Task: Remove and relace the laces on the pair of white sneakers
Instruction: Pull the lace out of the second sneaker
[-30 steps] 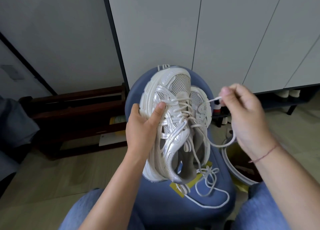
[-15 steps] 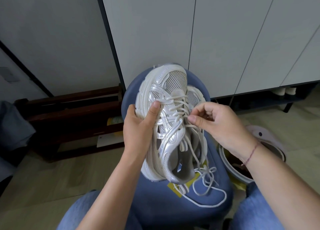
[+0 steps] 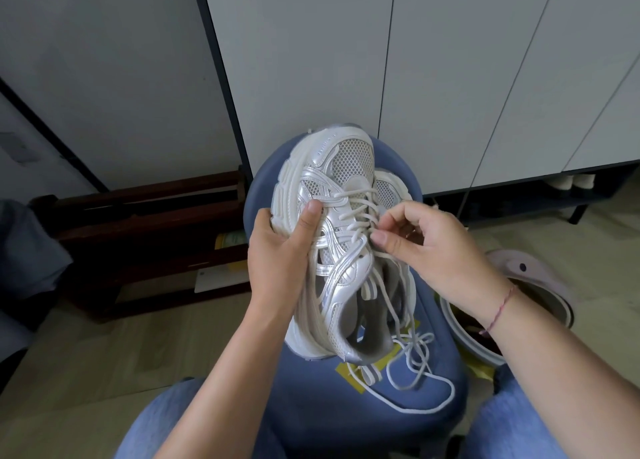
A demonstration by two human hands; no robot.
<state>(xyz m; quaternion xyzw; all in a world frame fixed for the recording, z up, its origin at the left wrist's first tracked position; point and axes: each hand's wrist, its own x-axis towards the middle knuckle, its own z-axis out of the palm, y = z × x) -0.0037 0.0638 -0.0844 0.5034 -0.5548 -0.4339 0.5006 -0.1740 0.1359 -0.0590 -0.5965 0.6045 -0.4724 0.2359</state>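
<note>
A white and silver sneaker [image 3: 341, 251] stands toe-up on a blue stool [image 3: 322, 410], tilted onto its side. My left hand [image 3: 280, 251] grips its sole edge, thumb pressed on the silver side straps. My right hand [image 3: 429, 247] pinches the white lace [image 3: 360, 213] at the middle eyelets, thumb and forefinger closed on it. The second sneaker [image 3: 391, 188] lies behind the first, mostly hidden. Loose lace ends [image 3: 415, 372] trail in loops over the stool seat below the heel.
White cabinet doors [image 3: 450, 78] rise behind the stool. A dark wooden rack [image 3: 149, 223] sits low at the left. A round pale bin [image 3: 526, 306] with dark contents stands at the right, partly behind my forearm. My jeans-clad knees [image 3: 166, 420] flank the stool.
My right hand pulled a lace loop out to the right a second ago, then came back in to the eyelets and now pinches the lace there. The left hand kept its grip.
</note>
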